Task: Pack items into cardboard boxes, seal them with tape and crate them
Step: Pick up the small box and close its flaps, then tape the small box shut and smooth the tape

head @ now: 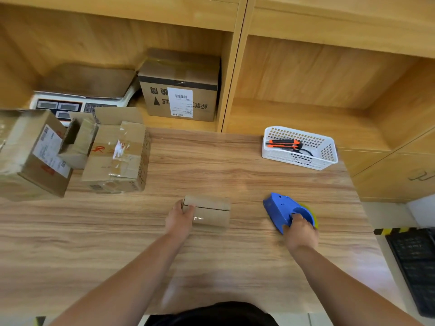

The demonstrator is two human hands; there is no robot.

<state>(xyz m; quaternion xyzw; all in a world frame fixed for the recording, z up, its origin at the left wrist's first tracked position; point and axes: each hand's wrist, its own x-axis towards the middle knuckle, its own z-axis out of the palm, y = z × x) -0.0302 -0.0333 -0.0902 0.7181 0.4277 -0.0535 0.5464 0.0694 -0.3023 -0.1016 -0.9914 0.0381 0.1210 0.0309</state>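
A small cardboard box [210, 211] lies closed on the wooden table [211, 255], near its middle. My left hand [180, 218] grips the box's left end, thumb on top. To the right, a blue tape dispenser [283, 211] rests on the table with a yellowish roll showing at its right side. My right hand [301, 232] holds the dispenser from the near side, fingers curled into its round opening.
Three used cardboard boxes [117, 156] stand at the table's left. A white basket [300, 148] with an orange utility knife and scissors sits at the back right. A scale [77, 100] and a labelled box [180, 90] fill the shelf behind. A black crate [414, 267] is at right.
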